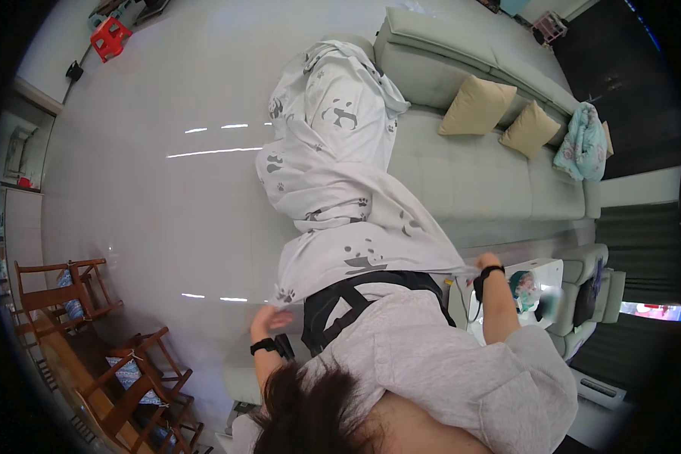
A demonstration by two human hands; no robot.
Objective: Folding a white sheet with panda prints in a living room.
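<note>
A large white bedding cloth (356,189) with grey panda faces and paw prints stretches away from my waist, bunched and folded toward its far end. Its near edge is drawn out straight across my front. At the left corner of that edge is my left hand (268,321), thumb side pinched on the cloth while the other fingers are loosely extended and slightly blurred. My right hand (489,263) grips the right corner, fingers closed on the fabric. Both wrists wear black bands. Whether the cloth is one layer or a cover cannot be told.
A pale green sofa (461,166) runs along the right, with beige cushions (478,106) and a folded light-blue blanket (583,144). Wooden chairs (132,386) stand at lower left. A white side table (533,272) is beside my right forearm. A red stool (111,39) stands far left on the glossy floor (174,189).
</note>
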